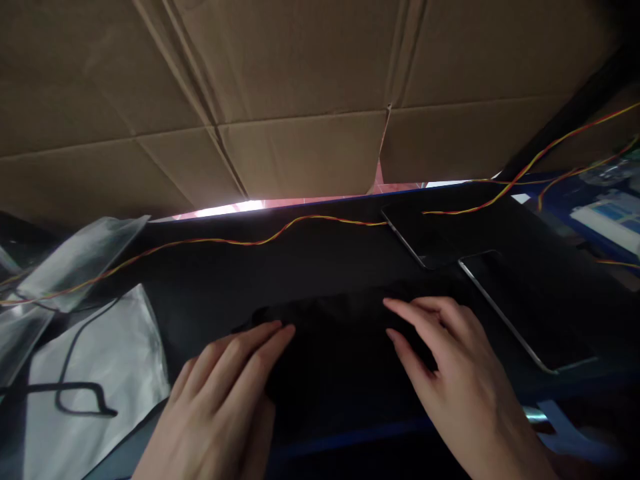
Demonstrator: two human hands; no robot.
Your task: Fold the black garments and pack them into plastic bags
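A black cloth-like item lies on the dark table, its outline hard to make out. My left hand rests on its left end, palm down, fingers stretched out side by side. On the right part of the item lies my right hand, with thumb and index finger spread apart and the fingertips touching the dark surface. Neither hand grips anything that I can see. Just right of my right hand is a dark flat device with a silver edge, and behind it a second one.
Clear plastic bags and a black cord lie at the left. A twisted red-yellow wire runs along the back. Cardboard stands behind the table. A white and blue box is at the far right.
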